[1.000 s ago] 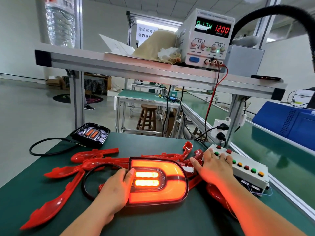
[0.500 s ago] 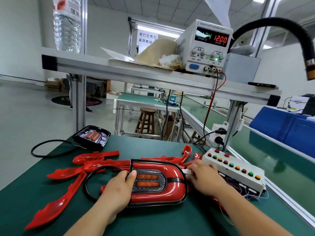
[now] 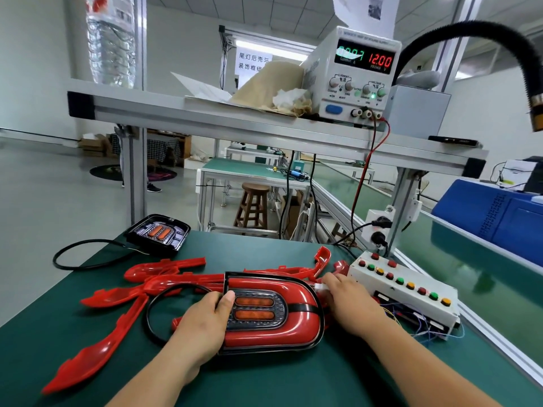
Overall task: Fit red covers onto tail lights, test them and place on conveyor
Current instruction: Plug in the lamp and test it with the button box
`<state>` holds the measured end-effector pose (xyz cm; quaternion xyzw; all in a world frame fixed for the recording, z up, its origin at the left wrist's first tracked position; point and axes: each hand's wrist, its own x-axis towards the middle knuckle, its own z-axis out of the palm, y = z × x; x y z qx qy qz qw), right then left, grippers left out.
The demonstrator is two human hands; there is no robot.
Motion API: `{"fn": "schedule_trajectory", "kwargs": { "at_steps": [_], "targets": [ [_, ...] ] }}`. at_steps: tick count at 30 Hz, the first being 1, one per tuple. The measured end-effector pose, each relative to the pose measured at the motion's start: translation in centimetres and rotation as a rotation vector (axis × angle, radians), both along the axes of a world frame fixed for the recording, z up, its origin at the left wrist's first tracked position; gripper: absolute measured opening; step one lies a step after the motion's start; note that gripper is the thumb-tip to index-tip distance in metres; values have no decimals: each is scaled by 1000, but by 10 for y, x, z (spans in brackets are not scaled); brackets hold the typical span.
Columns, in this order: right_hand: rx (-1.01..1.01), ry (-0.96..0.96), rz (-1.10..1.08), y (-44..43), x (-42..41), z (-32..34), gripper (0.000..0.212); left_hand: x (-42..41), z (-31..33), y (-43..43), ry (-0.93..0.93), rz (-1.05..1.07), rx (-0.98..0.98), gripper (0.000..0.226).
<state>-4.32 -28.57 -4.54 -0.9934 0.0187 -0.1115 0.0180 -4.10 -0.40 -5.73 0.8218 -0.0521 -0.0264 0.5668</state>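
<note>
Workbench (image 3: 293, 380) topped in green matting is filling the lower frame, with a conveyor (image 3: 458, 259) running along the person's right side beyond an aluminium rail. On the shelf above, a power supply (image 3: 357, 74) is reading twelve volts. At the bench's centre, a tail light (image 3: 282, 315) wearing its red cover is lying face up and unlit, its long axis running left to right across the person's body, between the two hands. Loose red covers (image 3: 141, 292) are sprawling in a heap behind and to its left, and a second, uncovered lamp (image 3: 158, 233) is sitting at the far left corner, its cable looping beside it. A white test box (image 3: 405, 292) studded with coloured buttons is standing just right of the lamp.

The left hand (image 3: 202, 324) is pressing down flat on the lamp's left end, thumb lying over the cover's edge. The right hand (image 3: 346, 301) is curled at the lamp's right end, fingers pinching a small white connector (image 3: 320, 287) there. That hand is the nearer to the conveyor, so carrying the lamp across would likely mean swinging it rightward, past the test box. Unplugging appears to be the step in hand.
</note>
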Motion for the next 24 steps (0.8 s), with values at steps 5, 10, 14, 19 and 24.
{"fn": "schedule_trajectory", "kwargs": {
  "at_steps": [5, 10, 14, 19, 24],
  "targets": [
    [41, 10, 55, -1, -5, 2, 24, 0, 0, 0, 3, 0, 13, 31],
    [64, 12, 63, -3, -6, 3, 27, 0, -1, 1, 0, -4, 5, 32],
    [78, 6, 32, -5, -6, 2, 29, 1, -2, 1, -3, -9, 4, 33],
    [-23, 22, -38, -8, -7, 1, 32, 1, -2, 1, -1, -28, -15, 29],
    [106, -117, -56, -5, -3, 16, 21, 0, -2, 2, 10, -28, -37, 31]
  ]
}}
